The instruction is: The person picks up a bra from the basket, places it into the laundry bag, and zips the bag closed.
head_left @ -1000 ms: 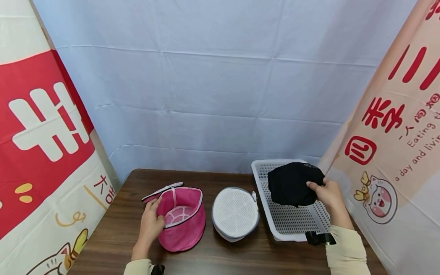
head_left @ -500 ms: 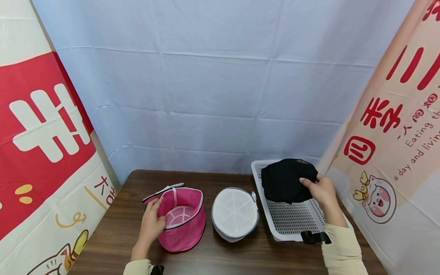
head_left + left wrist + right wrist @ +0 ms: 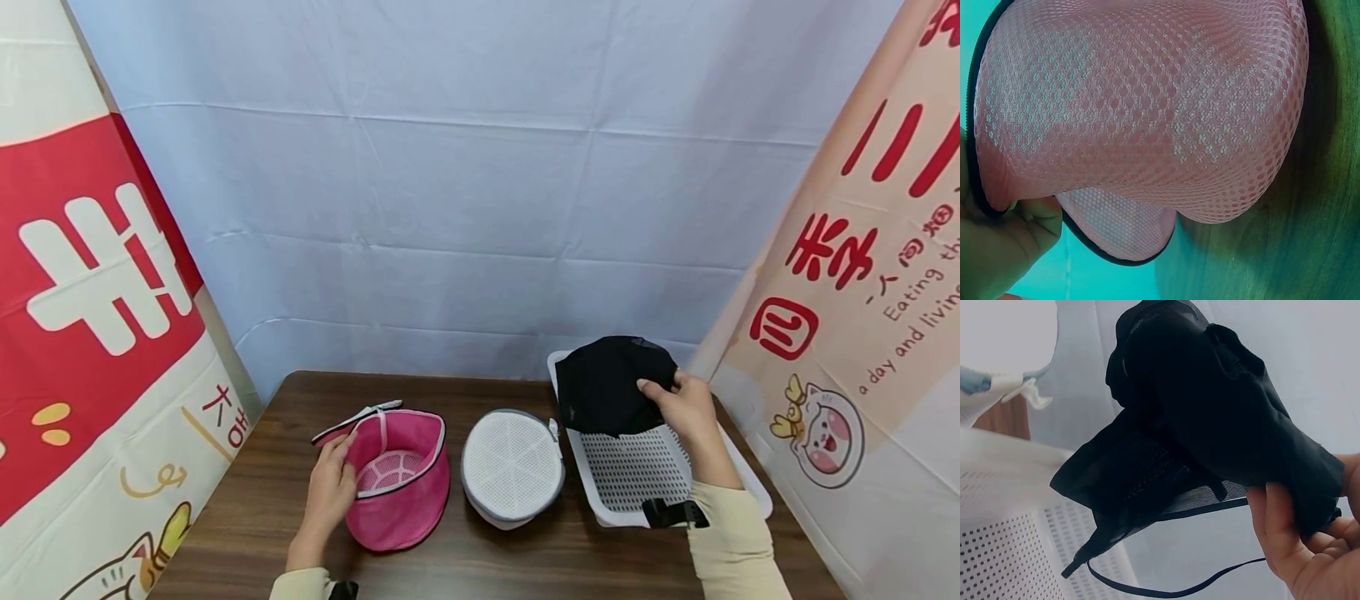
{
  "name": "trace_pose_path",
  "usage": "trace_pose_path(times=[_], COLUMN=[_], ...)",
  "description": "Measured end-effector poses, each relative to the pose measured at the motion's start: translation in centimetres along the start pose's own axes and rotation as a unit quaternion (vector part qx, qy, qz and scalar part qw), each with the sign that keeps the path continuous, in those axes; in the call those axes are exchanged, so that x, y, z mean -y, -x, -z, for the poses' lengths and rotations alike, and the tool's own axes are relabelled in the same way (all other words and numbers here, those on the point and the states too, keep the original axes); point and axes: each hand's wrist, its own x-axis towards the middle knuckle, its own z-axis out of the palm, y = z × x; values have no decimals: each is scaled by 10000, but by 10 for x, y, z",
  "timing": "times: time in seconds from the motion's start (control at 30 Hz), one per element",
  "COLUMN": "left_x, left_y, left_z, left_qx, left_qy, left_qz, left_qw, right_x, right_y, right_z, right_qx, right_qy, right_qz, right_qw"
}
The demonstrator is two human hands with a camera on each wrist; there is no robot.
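My left hand [image 3: 330,490] pinches the rim of the pink mesh bag [image 3: 397,518], whose round lid is folded back on the left side. The left wrist view shows the mesh wall [image 3: 1141,106] close up, with thumb and fingers [image 3: 1010,244] on its black-edged rim. Over the white basket [image 3: 637,475], my right hand [image 3: 686,417] pinches the right edge of a bunched black cloth [image 3: 615,385]. In the right wrist view the cloth [image 3: 1210,419] hangs from the fingers [image 3: 1297,531], a thin strap looping below it.
A round white mesh bag [image 3: 513,465] with grey trim stands between the pink bag and the basket on the brown wooden table [image 3: 247,508]. A pale blue curtain [image 3: 465,208] hangs behind, with printed cloths at both sides.
My right hand has moved left with the black cloth, which now overlaps the basket's back left corner. The left hand and the pink bag have hardly moved.
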Motion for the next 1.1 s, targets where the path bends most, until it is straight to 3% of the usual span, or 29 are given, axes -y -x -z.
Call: trace_pose_path(times=[0.3, 0.7, 1.1], left_x=[1, -2, -3], left_y=[0, 0, -1], left_z=[-1, 2, 0], left_qx=[-65, 24, 30], left_qy=[-97, -53, -29], left_qz=[-82, 67, 190], left_qw=[9999, 10000, 9998], right_x=[11, 24, 38], right_y=[-3, -6, -9], right_z=[-8, -17, -37], right_qx=[25, 10, 469], right_qy=[-156, -244, -712], right_qz=[192, 472, 421], right_qw=[9997, 9986, 9955])
